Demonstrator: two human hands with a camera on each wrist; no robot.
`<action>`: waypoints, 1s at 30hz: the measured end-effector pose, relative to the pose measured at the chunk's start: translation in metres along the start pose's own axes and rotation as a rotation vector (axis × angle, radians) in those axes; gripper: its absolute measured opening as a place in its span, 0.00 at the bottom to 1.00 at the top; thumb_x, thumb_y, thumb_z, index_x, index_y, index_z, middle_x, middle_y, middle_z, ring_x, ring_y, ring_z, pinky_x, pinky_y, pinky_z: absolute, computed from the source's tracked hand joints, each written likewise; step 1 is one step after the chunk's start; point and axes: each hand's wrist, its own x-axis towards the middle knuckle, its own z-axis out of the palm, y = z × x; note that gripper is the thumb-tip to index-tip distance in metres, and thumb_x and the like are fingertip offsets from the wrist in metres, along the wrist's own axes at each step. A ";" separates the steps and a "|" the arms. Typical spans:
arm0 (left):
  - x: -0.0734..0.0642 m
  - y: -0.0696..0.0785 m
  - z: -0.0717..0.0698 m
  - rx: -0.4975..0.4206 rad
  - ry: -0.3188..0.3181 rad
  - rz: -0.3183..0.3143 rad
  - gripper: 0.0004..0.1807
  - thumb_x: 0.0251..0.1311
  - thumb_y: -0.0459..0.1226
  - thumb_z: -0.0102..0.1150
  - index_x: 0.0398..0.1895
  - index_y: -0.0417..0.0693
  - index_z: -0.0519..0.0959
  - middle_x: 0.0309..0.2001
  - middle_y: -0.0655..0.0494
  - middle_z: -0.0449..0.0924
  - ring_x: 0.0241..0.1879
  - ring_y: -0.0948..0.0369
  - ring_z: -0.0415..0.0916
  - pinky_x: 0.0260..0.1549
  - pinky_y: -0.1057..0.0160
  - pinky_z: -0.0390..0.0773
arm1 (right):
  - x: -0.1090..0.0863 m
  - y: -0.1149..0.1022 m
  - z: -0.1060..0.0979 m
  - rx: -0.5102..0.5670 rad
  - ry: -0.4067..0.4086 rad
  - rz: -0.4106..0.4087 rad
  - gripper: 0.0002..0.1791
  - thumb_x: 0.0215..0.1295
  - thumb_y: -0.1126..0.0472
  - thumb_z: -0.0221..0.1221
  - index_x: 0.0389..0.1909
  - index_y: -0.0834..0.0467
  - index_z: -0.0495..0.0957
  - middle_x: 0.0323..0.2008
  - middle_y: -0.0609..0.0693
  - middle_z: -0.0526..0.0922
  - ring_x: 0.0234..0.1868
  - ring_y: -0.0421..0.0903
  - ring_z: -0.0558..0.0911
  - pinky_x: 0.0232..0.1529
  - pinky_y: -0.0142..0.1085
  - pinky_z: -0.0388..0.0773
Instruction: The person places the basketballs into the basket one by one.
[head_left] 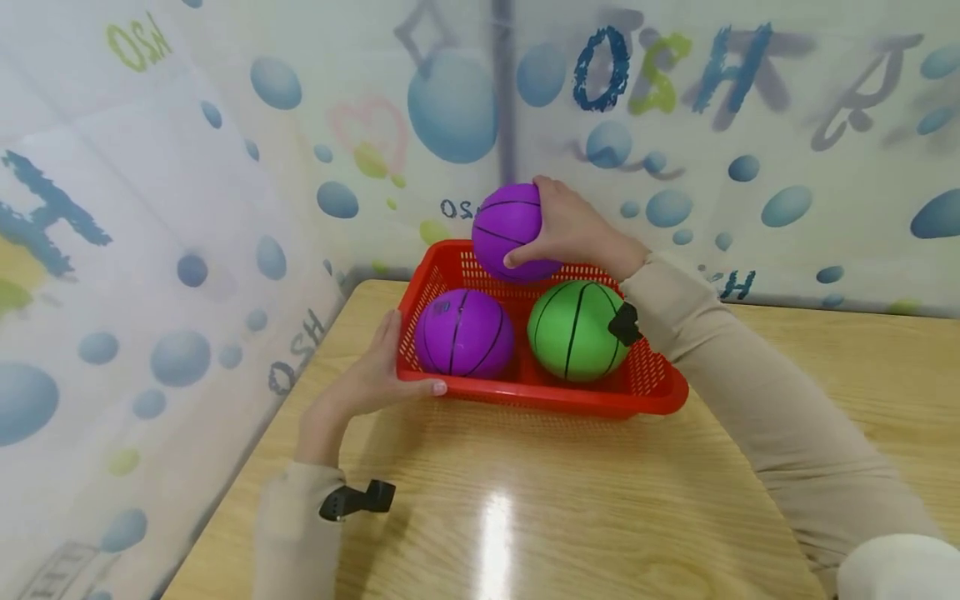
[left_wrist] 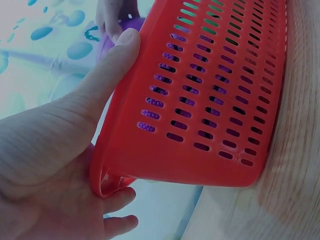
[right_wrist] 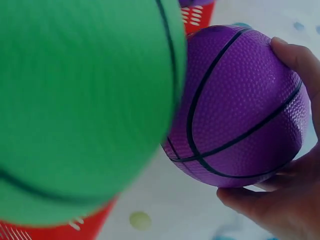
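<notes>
A red plastic basket [head_left: 525, 392] with slotted walls stands on the table. My left hand [head_left: 367, 371] grips its left front corner, thumb over the rim and fingers along the left side; the left wrist view shows the thumb [left_wrist: 112, 65] on the rim. In my right hand [head_left: 573, 225] is a purple ball [head_left: 506, 225] with black lines, held at the basket's back rim. The right wrist view shows fingers spread round that purple ball [right_wrist: 240, 105]. Inside the basket, another purple ball [head_left: 465, 333] lies at the left and a green ball [head_left: 577, 333] at the right, below my right wrist.
The wooden table [head_left: 480, 500] extends in front of the basket and to its right. A patterned sheet [head_left: 450, 108] with blue dots and letters hangs behind and along the left. A white rounded object [head_left: 900, 567] shows at the lower right corner.
</notes>
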 end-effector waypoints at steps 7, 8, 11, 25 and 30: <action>0.003 0.005 0.001 0.012 -0.017 0.018 0.69 0.43 0.61 0.66 0.72 0.45 0.27 0.72 0.45 0.23 0.70 0.47 0.30 0.63 0.44 0.50 | -0.001 0.006 0.016 -0.025 -0.110 0.029 0.61 0.44 0.41 0.69 0.68 0.67 0.45 0.58 0.64 0.61 0.56 0.58 0.66 0.52 0.50 0.71; 0.003 0.005 0.001 0.015 -0.018 0.021 0.69 0.43 0.61 0.66 0.72 0.45 0.26 0.72 0.45 0.23 0.70 0.47 0.30 0.63 0.44 0.50 | -0.002 0.006 0.017 -0.021 -0.121 0.029 0.61 0.45 0.41 0.68 0.68 0.68 0.44 0.58 0.64 0.60 0.57 0.57 0.65 0.53 0.49 0.71; 0.004 0.006 -0.001 0.024 -0.019 0.029 0.69 0.43 0.61 0.66 0.72 0.45 0.27 0.72 0.45 0.24 0.70 0.47 0.31 0.63 0.44 0.50 | -0.003 0.005 0.018 -0.035 -0.142 0.031 0.61 0.47 0.39 0.66 0.68 0.68 0.42 0.60 0.64 0.59 0.58 0.57 0.64 0.56 0.49 0.68; 0.001 -0.002 -0.008 0.020 -0.032 0.033 0.68 0.45 0.60 0.66 0.71 0.44 0.25 0.72 0.46 0.22 0.70 0.47 0.28 0.64 0.43 0.47 | -0.043 0.026 -0.033 -0.024 -0.156 0.088 0.59 0.58 0.31 0.51 0.71 0.64 0.31 0.72 0.61 0.36 0.71 0.57 0.43 0.67 0.50 0.44; -0.004 -0.009 -0.015 0.031 -0.026 0.008 0.68 0.45 0.60 0.65 0.71 0.44 0.25 0.72 0.45 0.21 0.70 0.45 0.28 0.62 0.41 0.48 | -0.077 0.044 -0.057 -0.028 -0.126 0.112 0.56 0.60 0.33 0.50 0.72 0.61 0.31 0.72 0.60 0.36 0.70 0.60 0.47 0.64 0.58 0.47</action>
